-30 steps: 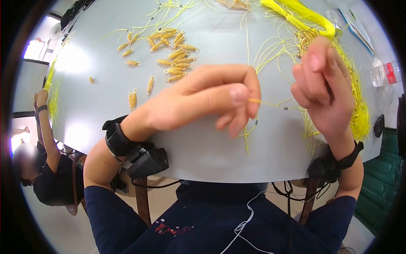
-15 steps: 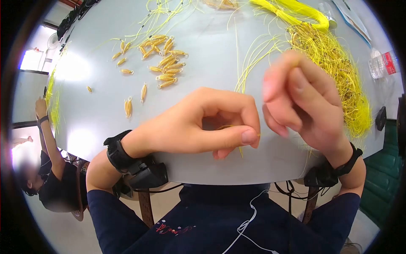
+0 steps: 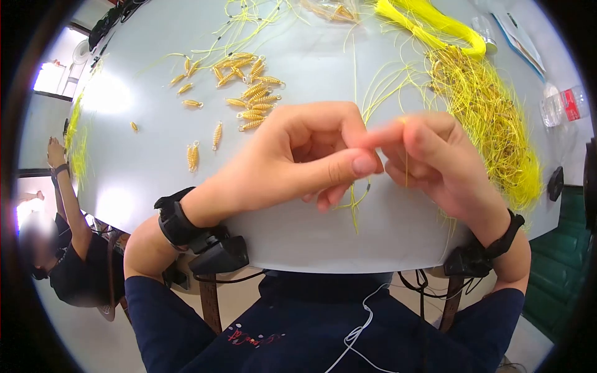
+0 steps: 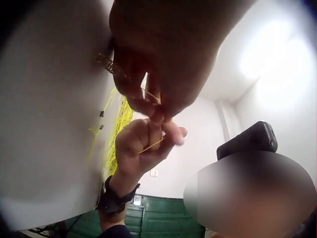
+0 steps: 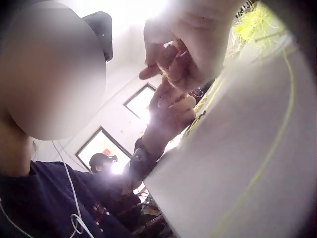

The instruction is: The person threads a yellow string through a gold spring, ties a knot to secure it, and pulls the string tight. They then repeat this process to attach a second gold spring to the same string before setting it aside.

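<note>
My left hand [image 3: 311,152] is over the table's near middle, with thumb and index finger pinching a thin yellow line [image 4: 150,94]. A gold wire spring [image 4: 110,64] shows beside its curled lower fingers in the left wrist view. Meeting it fingertip to fingertip, my right hand [image 3: 438,158] has its fingers bent, and a strand of yellow line [image 3: 407,165] runs across them. The fingertips hide where the line is pinched. Below and between the hands, a yellow cord with dark sleeves [image 3: 356,202] lies on the table.
Many gold springs [image 3: 252,93] lie in a loose group at the left. A tangled heap of yellow line [image 3: 491,118] covers the right side. Further back are a plastic bag [image 3: 333,9] and a bottle [image 3: 564,107]. Another person [image 3: 74,255] sits at the far left.
My right hand has come left and down from apart to meet the left fingertips. The left hand dipped toward me, then rose slightly, still pinching the line.
</note>
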Demonstrator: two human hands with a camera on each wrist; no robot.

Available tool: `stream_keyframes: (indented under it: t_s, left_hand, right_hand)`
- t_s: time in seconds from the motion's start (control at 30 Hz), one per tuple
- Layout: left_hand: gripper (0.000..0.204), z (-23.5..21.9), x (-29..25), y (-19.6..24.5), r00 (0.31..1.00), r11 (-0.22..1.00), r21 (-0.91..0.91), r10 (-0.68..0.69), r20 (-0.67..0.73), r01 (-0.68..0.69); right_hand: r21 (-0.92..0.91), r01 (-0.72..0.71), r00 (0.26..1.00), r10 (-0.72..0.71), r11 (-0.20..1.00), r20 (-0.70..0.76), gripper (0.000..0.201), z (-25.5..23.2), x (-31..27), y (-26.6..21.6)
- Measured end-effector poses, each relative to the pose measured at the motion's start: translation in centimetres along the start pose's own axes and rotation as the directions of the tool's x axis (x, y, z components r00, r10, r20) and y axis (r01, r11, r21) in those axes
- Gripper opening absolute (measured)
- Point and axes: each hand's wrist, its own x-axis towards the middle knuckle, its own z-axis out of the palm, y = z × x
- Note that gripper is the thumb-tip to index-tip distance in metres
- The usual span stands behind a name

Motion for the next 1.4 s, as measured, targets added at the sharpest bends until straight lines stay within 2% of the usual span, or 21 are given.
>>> stream_keyframes:
  t_s: [0.03,0.07,0.13,0.17,0.23,0.27,0.3,0.37,0.43,0.53,0.6,0.63,0.77,0.8,0.87,0.93,1.03,1.13,1.27,1.33,1.4]
  left_hand:
    - [0.017,0.0,0.1,-0.1,0.997,0.999,0.050,-0.003,-0.072,0.006]
    - [0.016,0.0,0.1,-0.1,0.989,0.995,0.098,-0.003,-0.145,0.017]
    - [0.016,0.1,0.2,0.2,0.987,0.992,0.118,-0.025,-0.161,0.045]
    - [0.017,0.2,0.2,0.3,0.983,0.988,0.138,-0.050,-0.175,0.075]
    - [0.017,0.0,0.2,-0.2,0.993,0.979,0.197,-0.033,-0.112,0.055]
    - [0.017,-0.1,0.2,-0.4,0.999,0.966,0.256,-0.020,-0.048,0.032]
    - [0.017,-0.1,0.2,-0.5,0.999,0.966,0.256,-0.023,-0.048,0.034]
    - [0.017,0.0,0.2,-0.6,0.999,0.988,0.146,-0.042,-0.008,0.043]
    - [0.017,0.2,0.3,-0.6,0.999,0.994,0.106,-0.022,0.024,0.020]
    - [0.017,0.3,0.1,-0.6,0.998,0.996,0.084,-0.008,0.061,0.003]
    - [0.017,0.3,0.1,-0.7,0.998,0.995,0.103,-0.018,0.067,0.011]
    - [0.018,0.3,0.2,-0.7,0.997,0.991,0.132,0.028,0.071,-0.038]
    - [0.018,0.4,0.1,-0.6,0.991,0.979,0.178,0.087,0.099,-0.104]
    - [0.018,0.4,0.1,-0.4,0.992,0.978,0.180,0.086,0.097,-0.103]
    - [0.017,0.4,0.1,-0.1,0.995,0.992,0.082,0.095,0.007,-0.095]
    - [0.019,0.3,0.1,-0.2,0.993,0.990,0.081,0.119,-0.024,-0.117]
    - [0.023,-0.3,0.4,-0.5,0.943,0.941,0.191,0.306,-0.132,-0.279]
    - [0.022,-0.3,0.6,-0.9,0.926,0.925,0.204,0.352,-0.139,-0.321]
    - [0.023,-0.3,0.4,-1.0,0.921,0.929,0.213,0.343,-0.184,-0.304]
    - [0.022,0.0,0.4,-1.2,0.942,0.954,0.149,0.284,-0.180,-0.259]
    - [0.020,0.4,0.3,-1.2,0.934,0.954,0.163,0.284,-0.219,-0.252]
  right_hand:
    - [0.020,-0.007,0.997,0.008,1.000,-0.081,0.036,0.1,0.3,0.1]
    - [0.019,-0.008,0.997,0.009,1.000,-0.080,0.036,0.0,0.4,0.3]
    - [-0.247,0.036,0.971,-0.092,0.968,-0.221,0.026,-0.4,0.7,0.6]
    - [-0.248,0.035,0.971,-0.092,0.968,-0.221,0.026,-0.5,0.7,0.5]
    - [-0.465,-0.051,0.992,-0.010,0.884,-0.127,0.019,-0.9,0.7,0.2]
    - [-0.464,-0.051,0.992,-0.010,0.884,-0.128,0.019,-1.0,0.7,0.2]
    - [-0.472,-0.022,0.998,-0.005,0.881,-0.056,0.017,-1.1,0.8,0.2]
    - [-0.479,0.010,1.000,-0.001,0.878,0.018,0.019,-1.1,0.8,0.2]
    - [-0.434,0.073,0.992,-0.020,0.898,0.126,0.022,-1.0,0.6,0.0]
    - [-0.346,0.003,0.991,0.043,0.938,0.125,0.021,-0.6,0.6,0.2]
    - [-0.367,-0.002,0.990,0.054,0.930,0.132,0.022,-0.7,0.4,-0.1]
    - [-0.386,-0.008,0.988,0.066,0.923,0.137,0.022,-0.7,0.3,-0.2]
    - [-0.324,-0.007,0.992,0.047,0.946,0.117,0.024,-0.4,0.0,0.1]
    - [-0.237,-0.003,0.995,0.025,0.971,0.092,0.024,-0.3,-0.1,0.0]
    - [-0.150,-0.003,0.998,0.013,0.989,0.065,0.024,-0.5,-0.1,0.0]
    - [0.033,0.087,0.996,-0.087,0.996,-0.014,0.023,-0.8,-0.1,-0.5]
    - [-0.003,0.156,0.987,-0.156,0.988,-0.043,0.027,-1.8,0.1,-1.5]
    - [0.019,0.213,0.976,-0.212,0.977,-0.040,0.029,-1.8,0.1,-1.3]
    - [0.031,0.221,0.973,-0.218,0.975,-0.078,0.030,-1.6,0.2,-1.0]
    - [0.039,0.223,0.972,-0.220,0.974,-0.077,0.030,-1.6,0.3,-0.8]
    - [0.164,0.202,0.978,-0.191,0.966,-0.078,0.029,-1.7,0.5,-0.5]
